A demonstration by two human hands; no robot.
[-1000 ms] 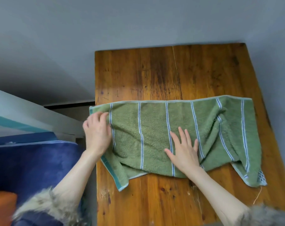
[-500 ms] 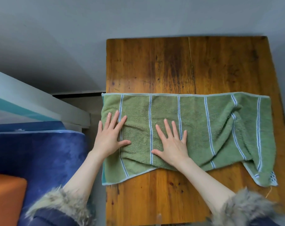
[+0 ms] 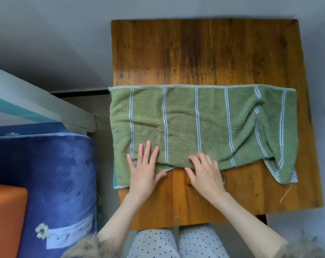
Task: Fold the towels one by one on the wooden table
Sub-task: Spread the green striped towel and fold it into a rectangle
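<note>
Your left hand (image 3: 145, 172) lies flat, fingers straight, on the green striped towel (image 3: 202, 127) spread across the bench (image 3: 204, 53); your right hand (image 3: 206, 172) fingers curl at its near edge, grip unclear

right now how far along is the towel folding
Early. Done: the green striped towel lies on the wooden table, apparently folded once lengthwise. In hand: the left hand presses flat on its near edge, while the right hand curls its fingers at that edge. Left: the bunched right end and further folds. No other towels are visible.
</note>
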